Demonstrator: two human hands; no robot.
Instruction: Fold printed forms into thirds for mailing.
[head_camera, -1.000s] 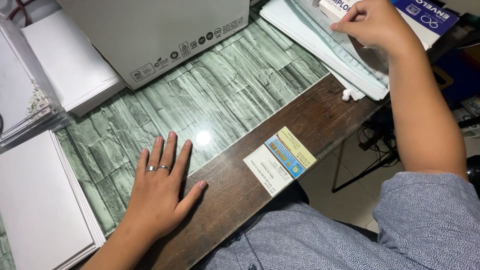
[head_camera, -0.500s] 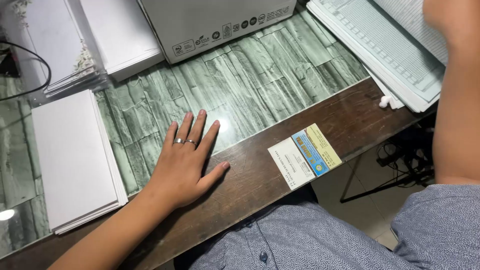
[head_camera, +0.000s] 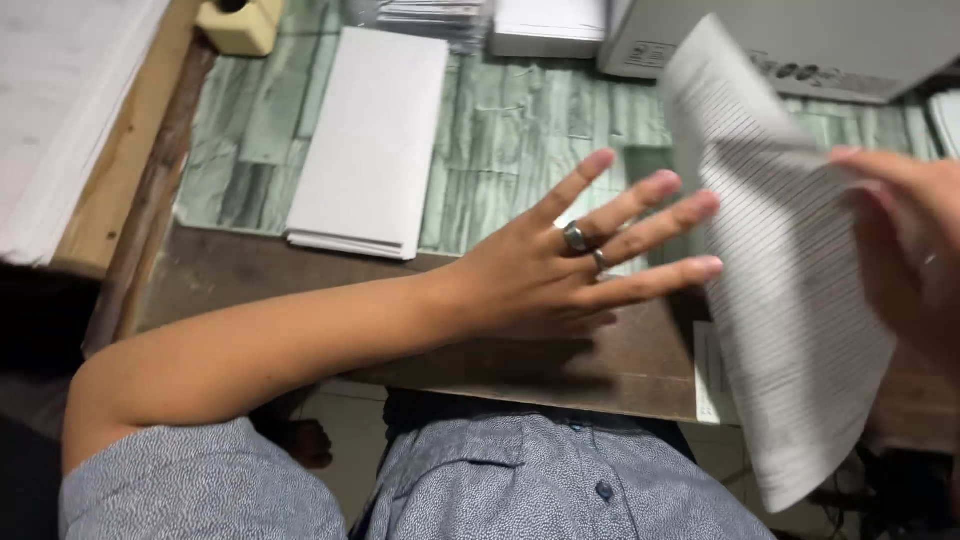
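From the head camera we see our left hand (head_camera: 575, 265) lifted just above the dark wooden desk edge (head_camera: 330, 290), fingers spread and holding nothing, with 2 rings on it. Its fingertips nearly meet the lined sheet of paper (head_camera: 790, 300), which hangs tilted in the air over the desk's right side. Our right hand (head_camera: 905, 255), blurred at the frame's edge, grips that sheet along its right border. A stack of white envelopes (head_camera: 370, 150) lies on the green stone-patterned mat (head_camera: 500, 130), left of our left hand. A grey box (head_camera: 800, 40) stands behind.
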